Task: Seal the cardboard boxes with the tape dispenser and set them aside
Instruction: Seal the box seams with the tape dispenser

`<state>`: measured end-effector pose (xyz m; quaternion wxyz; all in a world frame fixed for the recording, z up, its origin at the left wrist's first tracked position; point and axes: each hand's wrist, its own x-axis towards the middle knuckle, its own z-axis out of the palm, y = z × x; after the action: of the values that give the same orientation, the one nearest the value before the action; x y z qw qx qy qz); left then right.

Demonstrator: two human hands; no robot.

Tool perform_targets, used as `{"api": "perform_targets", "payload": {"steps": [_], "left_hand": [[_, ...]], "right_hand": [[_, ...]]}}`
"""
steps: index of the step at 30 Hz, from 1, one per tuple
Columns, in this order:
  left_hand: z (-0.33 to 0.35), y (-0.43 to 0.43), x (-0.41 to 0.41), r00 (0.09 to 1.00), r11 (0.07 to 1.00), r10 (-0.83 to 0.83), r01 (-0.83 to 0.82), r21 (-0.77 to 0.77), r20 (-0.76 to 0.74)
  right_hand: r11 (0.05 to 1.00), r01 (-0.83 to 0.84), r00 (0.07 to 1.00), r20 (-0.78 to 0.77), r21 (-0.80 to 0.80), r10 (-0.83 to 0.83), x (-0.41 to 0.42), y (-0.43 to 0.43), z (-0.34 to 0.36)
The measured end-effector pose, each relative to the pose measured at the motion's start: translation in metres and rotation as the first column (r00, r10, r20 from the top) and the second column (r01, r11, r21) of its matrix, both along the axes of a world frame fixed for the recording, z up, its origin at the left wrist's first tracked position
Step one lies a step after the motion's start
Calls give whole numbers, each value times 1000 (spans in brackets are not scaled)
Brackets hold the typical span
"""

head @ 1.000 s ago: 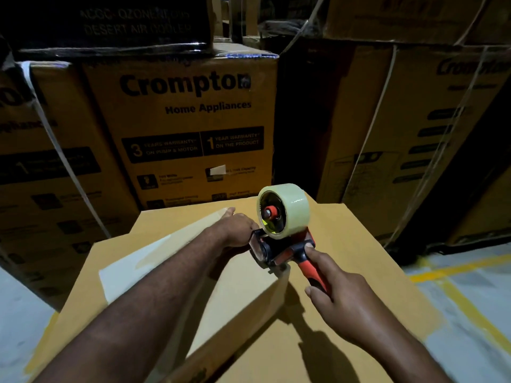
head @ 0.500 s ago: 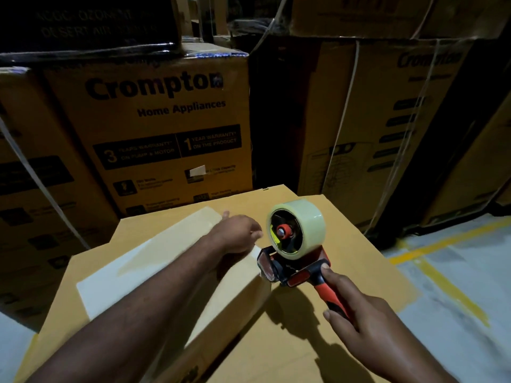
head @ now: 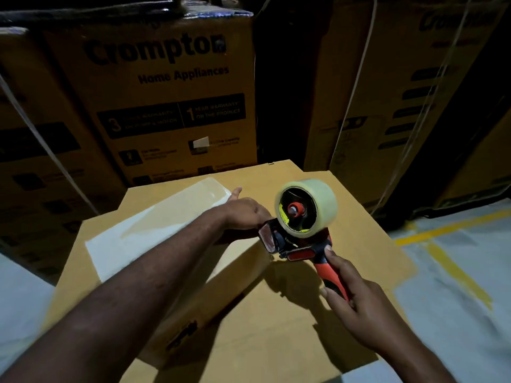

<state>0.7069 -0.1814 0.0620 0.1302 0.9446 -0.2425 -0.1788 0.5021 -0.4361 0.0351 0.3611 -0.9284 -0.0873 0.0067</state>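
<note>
Little changes: dispenser (head: pixel 301 225) still at box (head: pixel 193 294) right corner, your right hand (head: pixel 356 302) gripping handle. Left hand (head: pixel 246 214) on box top beside strip (head: pixel 160 225), fingers hidden. Cut likely pending.

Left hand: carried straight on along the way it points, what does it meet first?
Probably the tape dispenser, at its clear tape roll, held just beyond the left hand by the right hand; depth is unclear, so it might pass behind.

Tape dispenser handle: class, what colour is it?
The handle is red with black edging, held by the right hand; head view.
</note>
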Motion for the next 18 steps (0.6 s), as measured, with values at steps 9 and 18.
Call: {"api": "perform_targets", "payload": {"steps": [9,18], "left_hand": [[12,-23,-15,997,982,-9,-6,189,81],[7,-15,-24,985,954,43,-90,286,165]], "right_hand": [[996,-76,997,6,37,76,-3,-26,-30],[986,-106,994,7,130,106,-9,-29,-49]]}}
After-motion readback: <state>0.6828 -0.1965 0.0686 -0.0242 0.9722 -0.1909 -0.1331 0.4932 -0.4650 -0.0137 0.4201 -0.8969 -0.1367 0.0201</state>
